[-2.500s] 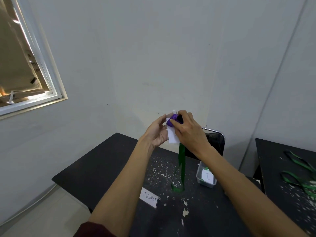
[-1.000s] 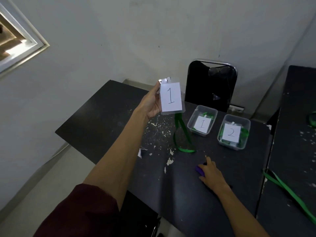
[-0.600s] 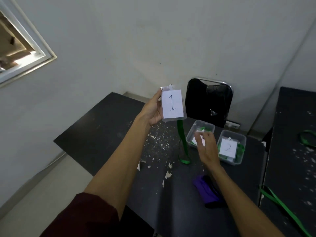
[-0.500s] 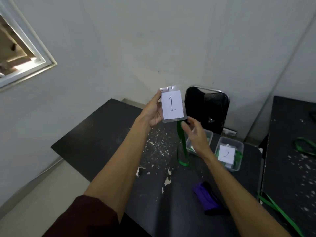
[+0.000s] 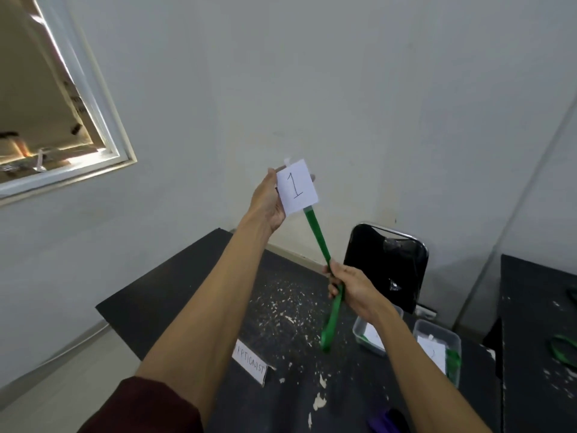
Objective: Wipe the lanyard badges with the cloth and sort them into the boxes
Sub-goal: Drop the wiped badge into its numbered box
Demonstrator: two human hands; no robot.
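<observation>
You stand in a plain office room: a desk sign [image 5: 251,365] reading "…PTIONIST" on your chipped black table [image 5: 175,295], a black chair [image 5: 384,267], bare grey walls [image 5: 312,73], a white-framed window [image 5: 62,174].

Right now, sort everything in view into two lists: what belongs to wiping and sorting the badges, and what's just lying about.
Job in hand: badge marked 1, held by the left hand; its green lanyard, gripped by the right hand; left box; right box; purple cloth on the table.

Lying about: folded name card; black chair; window.
</observation>
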